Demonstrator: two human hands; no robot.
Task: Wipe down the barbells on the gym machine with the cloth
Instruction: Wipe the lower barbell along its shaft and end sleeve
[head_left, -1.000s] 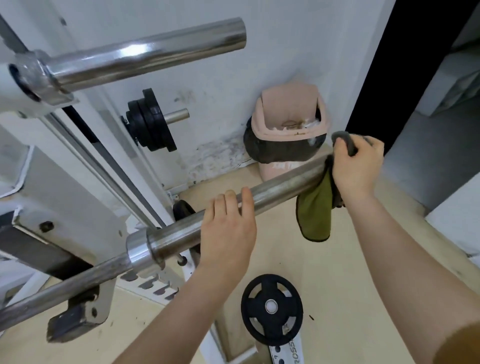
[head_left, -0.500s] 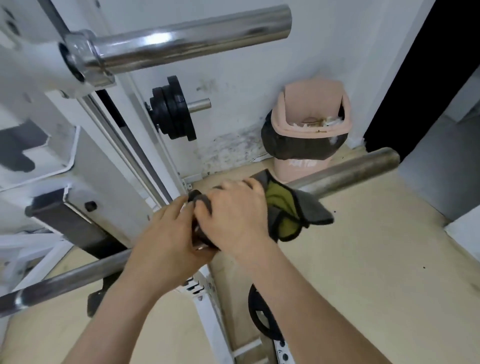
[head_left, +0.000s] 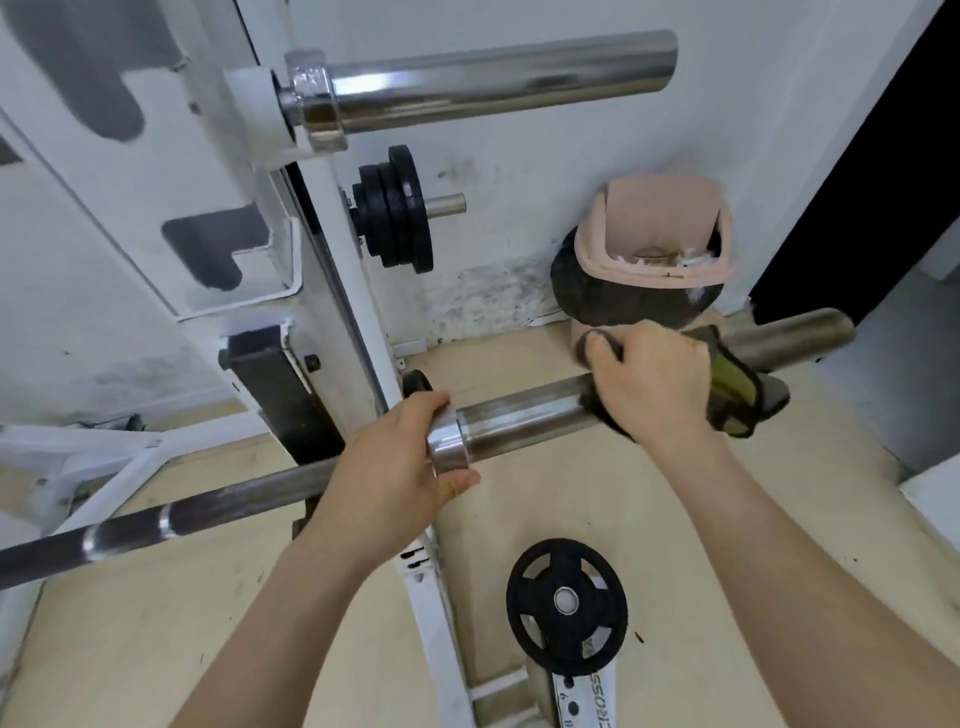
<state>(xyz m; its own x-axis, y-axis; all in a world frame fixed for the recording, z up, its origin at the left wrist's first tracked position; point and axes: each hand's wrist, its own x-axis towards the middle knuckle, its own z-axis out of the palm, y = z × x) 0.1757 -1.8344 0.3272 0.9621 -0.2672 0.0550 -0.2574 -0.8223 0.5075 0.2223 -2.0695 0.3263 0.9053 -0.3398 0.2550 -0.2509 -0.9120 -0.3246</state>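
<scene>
Barbell (head_left: 519, 415): R hand (head_left: 654, 379) grips cloth (head_left: 737, 395) (L hand (head_left: 389, 467) grips collar (head_left: 444, 441)).

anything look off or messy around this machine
The bin looks overfull: its swing lid is tilted open with rubbish showing at the rim. The wall low down beside it is stained and flaking.

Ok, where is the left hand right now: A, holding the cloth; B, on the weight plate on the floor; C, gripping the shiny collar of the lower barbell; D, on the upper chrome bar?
C: the left hand curls round the shiny collar of the lower barbell, while the right hand holds the cloth further along it.
</scene>
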